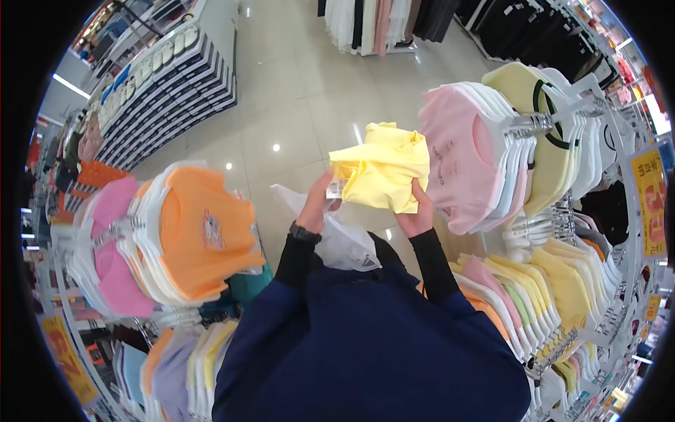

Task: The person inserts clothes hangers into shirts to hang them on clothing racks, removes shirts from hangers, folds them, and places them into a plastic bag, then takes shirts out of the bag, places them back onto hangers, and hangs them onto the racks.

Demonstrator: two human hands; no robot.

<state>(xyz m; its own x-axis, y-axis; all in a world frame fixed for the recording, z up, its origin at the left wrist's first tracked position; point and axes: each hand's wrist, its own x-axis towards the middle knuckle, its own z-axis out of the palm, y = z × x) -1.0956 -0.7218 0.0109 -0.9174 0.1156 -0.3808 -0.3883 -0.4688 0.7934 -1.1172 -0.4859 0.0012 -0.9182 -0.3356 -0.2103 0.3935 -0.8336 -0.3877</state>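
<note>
A folded yellow garment (383, 169) is held up in front of my chest, between both hands. My left hand (318, 204), with a dark watch at the wrist, grips its left edge beside a small white tag (336, 188). On the lower right corner, my right hand (416, 212) has its thumb on top of the cloth and its other fingers mostly hidden beneath. A clear plastic bag (344, 243) hangs below the garment by my left hand; whether my fingers hold it too, I cannot tell.
Orange shirts (204, 232) on hangers stand out at my left, pink shirts (464, 155) at my right. Lower racks hold more clothes, including yellow shirts (562, 281). Stacked shoe boxes (190, 91) stand at the far left, beyond the tiled floor (295, 91).
</note>
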